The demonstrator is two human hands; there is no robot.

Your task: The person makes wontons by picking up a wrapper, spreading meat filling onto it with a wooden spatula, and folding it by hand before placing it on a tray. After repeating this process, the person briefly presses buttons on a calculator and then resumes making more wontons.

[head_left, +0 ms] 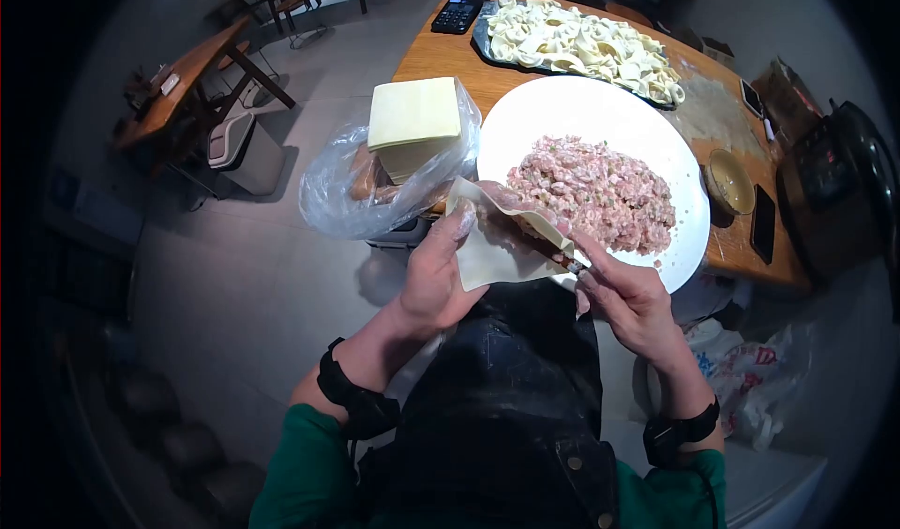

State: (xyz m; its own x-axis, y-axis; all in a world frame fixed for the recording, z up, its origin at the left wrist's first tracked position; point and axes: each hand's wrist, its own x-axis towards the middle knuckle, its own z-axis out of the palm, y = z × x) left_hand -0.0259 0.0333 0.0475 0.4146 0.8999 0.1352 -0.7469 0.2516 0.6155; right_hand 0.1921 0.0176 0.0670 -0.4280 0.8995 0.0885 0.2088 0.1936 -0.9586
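Note:
A thin, pale square wrapper (pixel 497 253) is held by my left hand (pixel 436 271), its upper edge folded over. My right hand (pixel 630 302) pinches a slim dark tool (pixel 562 259) that reaches under the fold of the wrapper; the tool's tip is hidden there. Just beyond both hands, a large white plate (pixel 581 103) bears a mound of pink minced filling (pixel 600 192) with green bits. Left of the plate, a thick stack of square wrappers (pixel 414 117) rises from a clear plastic bag (pixel 328 196).
Behind the plate are a dark tray (pixel 484 44) of folded dumplings (pixel 581 42) and a black calculator (pixel 457 14). On the right of the wooden table (pixel 422 56) stand a small bowl (pixel 729 182), a phone (pixel 763 224) and a black appliance (pixel 839 187). A bin (pixel 246 154) stands left.

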